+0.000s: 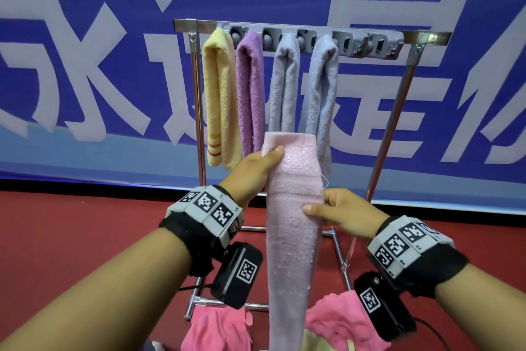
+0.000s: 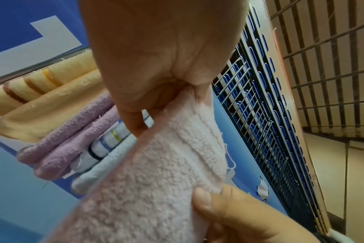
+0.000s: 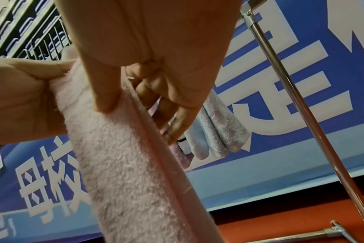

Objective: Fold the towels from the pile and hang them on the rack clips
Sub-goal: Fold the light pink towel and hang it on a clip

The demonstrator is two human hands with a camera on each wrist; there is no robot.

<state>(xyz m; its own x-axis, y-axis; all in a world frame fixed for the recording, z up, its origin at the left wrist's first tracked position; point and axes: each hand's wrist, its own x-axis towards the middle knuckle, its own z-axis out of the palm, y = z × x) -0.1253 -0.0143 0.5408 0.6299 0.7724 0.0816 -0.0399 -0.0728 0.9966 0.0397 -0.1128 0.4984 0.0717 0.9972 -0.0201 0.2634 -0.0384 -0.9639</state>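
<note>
A pale pink towel (image 1: pixel 293 208), folded into a long narrow strip, hangs upright in front of the rack. My left hand (image 1: pixel 257 168) grips its top left corner, thumb on the front. My right hand (image 1: pixel 330 210) pinches its right edge lower down, thumb across the front. The wrist views show the same pink towel (image 2: pixel 156 172) (image 3: pixel 119 164) held by both hands. A grey clip bar (image 1: pixel 355 40) runs along the rack top. Several folded towels hang from it: yellow (image 1: pixel 219 100), purple (image 1: pixel 250 89) and two light blue (image 1: pixel 284 83) (image 1: pixel 321 86). The clips at the right end are empty.
The rack's steel frame (image 1: pixel 390 123) stands on a red floor (image 1: pixel 71 237) before a blue banner with white characters. A pile of bright pink cloth (image 1: pixel 338 319) and other towels lies by the rack's base bar (image 1: pixel 199 301), below my wrists.
</note>
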